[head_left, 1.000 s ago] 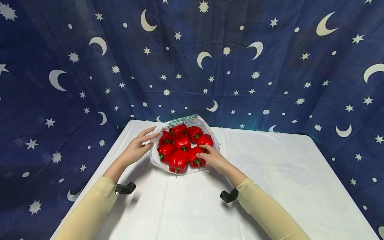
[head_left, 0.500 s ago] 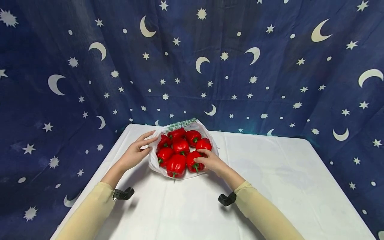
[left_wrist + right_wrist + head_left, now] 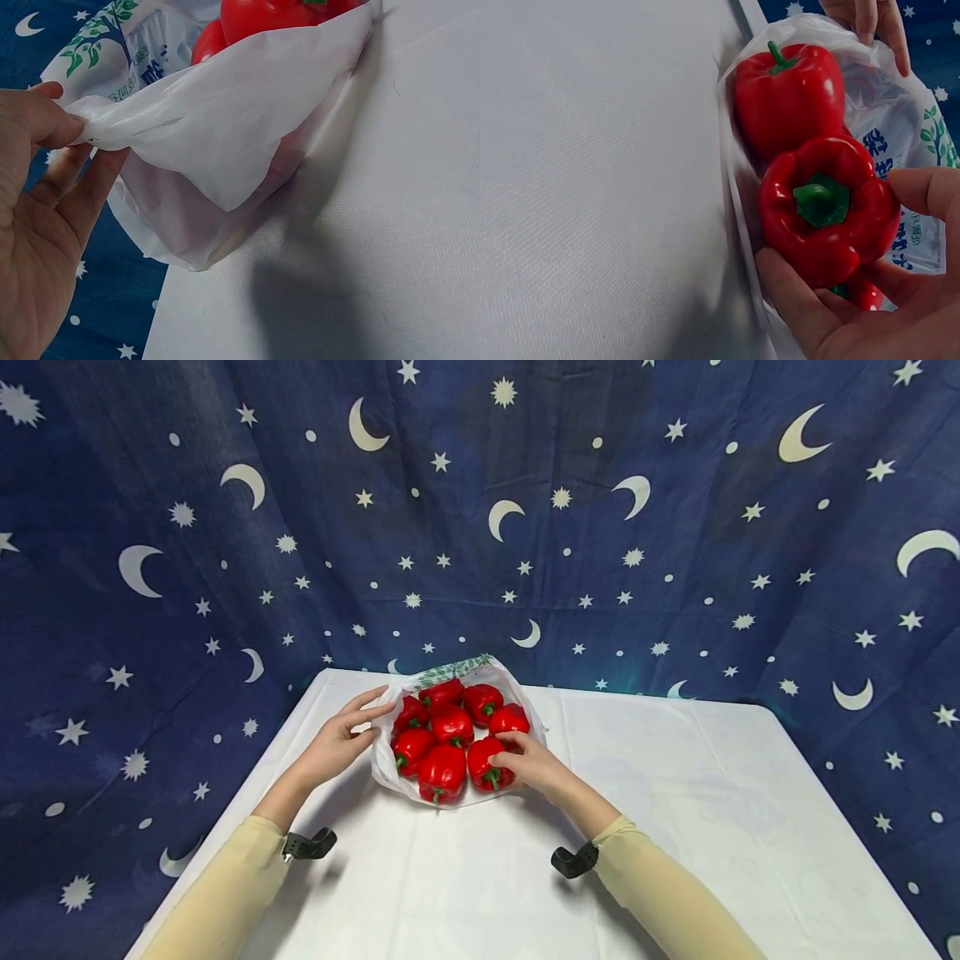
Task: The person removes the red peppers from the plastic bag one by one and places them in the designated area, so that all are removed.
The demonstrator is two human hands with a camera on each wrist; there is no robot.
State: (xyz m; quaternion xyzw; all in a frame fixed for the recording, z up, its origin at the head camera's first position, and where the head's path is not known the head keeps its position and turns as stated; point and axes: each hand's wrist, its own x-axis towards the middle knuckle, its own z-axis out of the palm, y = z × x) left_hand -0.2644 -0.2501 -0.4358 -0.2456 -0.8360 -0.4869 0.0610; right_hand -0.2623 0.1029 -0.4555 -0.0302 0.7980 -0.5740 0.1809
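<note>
A white plastic bag [image 3: 384, 762] with a green leaf print lies open on the table, with several red bell peppers [image 3: 452, 725] inside. My left hand [image 3: 333, 747] pinches the bag's left rim between thumb and fingers; the left wrist view shows the gathered white film [image 3: 202, 112] there. At the front right of the bag, my right hand [image 3: 536, 768] holds a bell pepper [image 3: 482, 753] with a green stem. In the right wrist view, thumb and fingers lie around that pepper [image 3: 787, 225], and another bell pepper [image 3: 791, 105] sits beside it. The bag's bottom is mostly hidden.
A white cloth [image 3: 675, 793] covers the table, which runs out to the right and toward me. Behind and at the left hangs a dark blue curtain [image 3: 450, 527] with moons and stars. Black wrist straps [image 3: 309, 845] sit on both wrists.
The head view has tilted slightly, so the whole scene sits a little lower. Since half a second ago, my right hand and its pepper have shifted slightly right. My left hand stays at the rim.
</note>
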